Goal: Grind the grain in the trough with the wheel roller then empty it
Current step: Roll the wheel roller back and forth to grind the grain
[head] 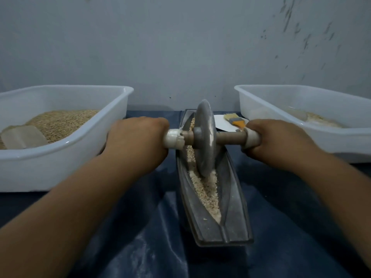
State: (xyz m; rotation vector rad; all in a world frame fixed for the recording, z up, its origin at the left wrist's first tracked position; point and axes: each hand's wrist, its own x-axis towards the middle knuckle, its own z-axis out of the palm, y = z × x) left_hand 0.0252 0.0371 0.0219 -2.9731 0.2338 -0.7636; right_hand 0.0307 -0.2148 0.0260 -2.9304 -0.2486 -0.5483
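Item: wheel roller (203,137), a grey disc on a cross axle with taped handle ends. It stands on edge in the groove of the trough (230,199), near mid-length.

Left hand (136,139): fingers wrapped fully round the left handle end. Right hand (277,143): fingers wrapped fully round the right handle end. Gripping both sides evenly likely keeps the disc upright and centred under downward pressure.

Trough: long metal boat shape, lying lengthwise away from the person on the dark blue cloth (140,237) that covers the surface, between two tubs.

Grain (208,191): lies along the groove on both sides of the wheel, coarse and pale. Grinding appears to be under way; emptying is not yet done.

Left tub (112,125): white plastic, holds whole grain and a clear scoop (24,137), probably the supply.

Right tub (281,105): white plastic, holds paler material, probably the ground output.

Brush (234,120): yellow handle, rests on a white plate (222,124) just behind the axle, presumably kept there for sweeping out the trough.
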